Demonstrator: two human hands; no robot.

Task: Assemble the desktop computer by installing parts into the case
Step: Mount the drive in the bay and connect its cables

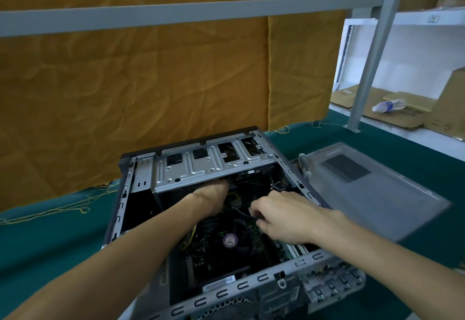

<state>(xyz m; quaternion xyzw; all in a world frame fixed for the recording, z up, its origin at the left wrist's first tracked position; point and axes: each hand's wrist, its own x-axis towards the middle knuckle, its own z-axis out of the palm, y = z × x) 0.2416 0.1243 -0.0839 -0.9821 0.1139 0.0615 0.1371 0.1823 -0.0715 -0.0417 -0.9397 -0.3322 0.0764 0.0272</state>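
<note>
The case (141,188) is lying open near the tabletop (50,239) front edge. The right hand (289,216) is pinching a thin cable (242,212), soft and fragile; better holding it at the plug. The left hand (214,193) is reaching under the drive cage (201,168), its fingers hidden, so I cannot tell its grip

Open grey computer case (141,176) lies flat, motherboard (214,244) and fan (230,240) inside.

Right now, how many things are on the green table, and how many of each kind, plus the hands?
Computer case: 1
Grey side panel, lying flat beside the case: 1
Hands: 2, the left hand reaching under the drive cage, the right hand on thin wires inside the case
Total: 4
</note>
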